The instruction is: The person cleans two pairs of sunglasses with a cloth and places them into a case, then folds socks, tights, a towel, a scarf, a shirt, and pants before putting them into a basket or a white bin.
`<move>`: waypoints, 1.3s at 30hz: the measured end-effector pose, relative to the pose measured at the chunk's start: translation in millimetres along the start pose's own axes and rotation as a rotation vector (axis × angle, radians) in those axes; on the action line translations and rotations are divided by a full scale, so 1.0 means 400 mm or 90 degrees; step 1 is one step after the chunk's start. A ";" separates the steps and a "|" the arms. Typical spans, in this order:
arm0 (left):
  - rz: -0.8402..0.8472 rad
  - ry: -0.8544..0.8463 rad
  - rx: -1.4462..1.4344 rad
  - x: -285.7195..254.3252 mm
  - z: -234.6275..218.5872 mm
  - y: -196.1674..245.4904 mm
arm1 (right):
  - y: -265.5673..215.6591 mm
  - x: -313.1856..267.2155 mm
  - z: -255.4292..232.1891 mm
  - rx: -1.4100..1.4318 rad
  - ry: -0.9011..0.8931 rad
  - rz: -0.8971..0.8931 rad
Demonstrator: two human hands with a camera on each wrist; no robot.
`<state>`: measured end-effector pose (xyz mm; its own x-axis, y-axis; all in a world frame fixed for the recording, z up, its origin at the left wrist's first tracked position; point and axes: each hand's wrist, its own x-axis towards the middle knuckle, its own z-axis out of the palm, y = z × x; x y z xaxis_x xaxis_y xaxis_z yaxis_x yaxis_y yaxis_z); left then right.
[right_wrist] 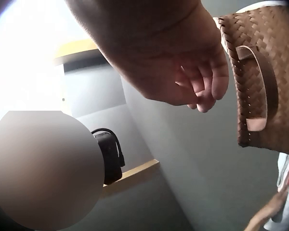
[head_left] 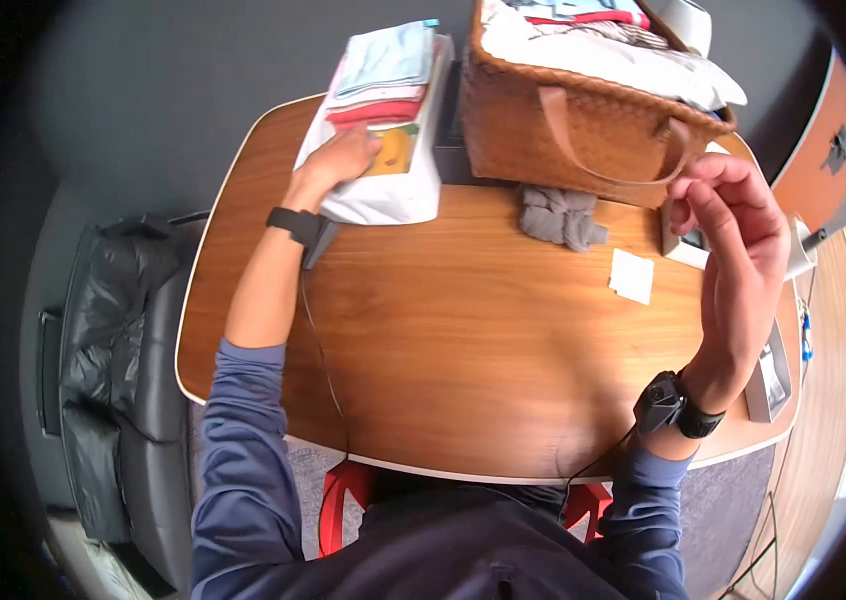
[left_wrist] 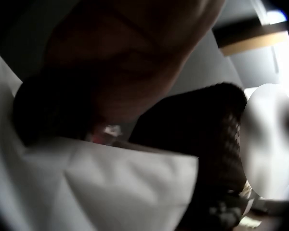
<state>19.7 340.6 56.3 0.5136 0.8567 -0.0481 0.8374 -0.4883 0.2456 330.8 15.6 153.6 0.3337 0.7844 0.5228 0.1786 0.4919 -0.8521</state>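
Note:
My left hand (head_left: 343, 158) reaches over the near edge of a white soft-sided bin (head_left: 408, 200), its fingertips at a yellow folded cloth (head_left: 391, 152). Behind that lie red folded cloth (head_left: 373, 112) and light blue folded cloth (head_left: 383, 60). In the left wrist view the hand is dark and its fingers are mostly hidden behind the bin's white side (left_wrist: 135, 183). My right hand (head_left: 738, 225) is raised above the table's right side, fingers loosely curled with nothing between them. It overlaps the edge of a woven brown basket (head_left: 513, 130) in the head view and stands apart from it in the right wrist view.
White and striped cloth (head_left: 593, 50) heaps over the basket's rim. On the wooden table (head_left: 463, 350) lie a grey bundled cloth (head_left: 558, 218) and a white paper square (head_left: 632, 276). A grey tray (head_left: 771, 375) sits at the right edge. A thin cable (head_left: 323, 360) runs from my left wrist.

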 end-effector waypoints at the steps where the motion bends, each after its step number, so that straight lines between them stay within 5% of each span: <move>1: 0.012 0.020 0.015 0.012 0.015 -0.022 | -0.008 -0.001 -0.017 -0.004 0.014 -0.009; 6: -0.045 -0.007 0.046 0.062 0.021 -0.008 | -0.020 0.001 -0.050 0.002 0.047 -0.044; 9: 0.008 0.066 0.042 0.066 0.035 -0.054 | -0.024 -0.001 -0.049 -0.003 0.059 -0.062; 12: -0.056 0.208 0.161 -0.114 -0.088 0.185 | -0.014 0.002 -0.075 -0.020 0.064 -0.078; 14: 0.086 0.256 -0.149 -0.224 -0.040 0.365 | -0.010 0.001 -0.080 0.001 0.085 -0.081; 16: 0.422 0.174 -0.135 -0.243 0.083 0.459 | -0.011 0.003 -0.081 0.024 0.087 -0.078; 18: 0.546 0.251 -0.052 -0.203 0.207 0.525 | -0.013 0.002 -0.082 0.022 0.074 -0.084; 21: 0.506 0.247 0.093 -0.157 0.321 0.565 | -0.018 -0.003 -0.084 0.035 0.067 -0.085; 24: 0.514 0.115 0.085 -0.165 0.336 0.572 | -0.025 -0.004 -0.074 0.038 0.080 -0.097; 30: 0.006 -0.342 -1.112 -0.266 0.234 0.471 | -0.023 -0.006 -0.032 0.047 0.005 -0.025; 31: 0.133 -0.446 -1.155 -0.257 0.230 0.407 | -0.021 -0.010 -0.017 0.021 -0.008 0.022; 34: 0.154 -0.129 -1.176 -0.333 0.098 0.426 | 0.001 -0.015 0.031 -0.077 -0.152 0.102; 37: 0.166 -0.030 -1.083 -0.352 0.027 0.440 | 0.024 -0.024 0.124 -0.225 -0.103 -0.149; 39: 0.125 0.059 -0.989 -0.350 0.047 0.441 | 0.018 -0.020 0.160 -0.372 -0.197 -0.320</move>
<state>99.1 131.3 88.2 0.5259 0.8379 0.1464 -0.2738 0.0039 0.9618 270.5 37.1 144.9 -0.1687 0.6345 0.7543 0.7190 0.6027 -0.3462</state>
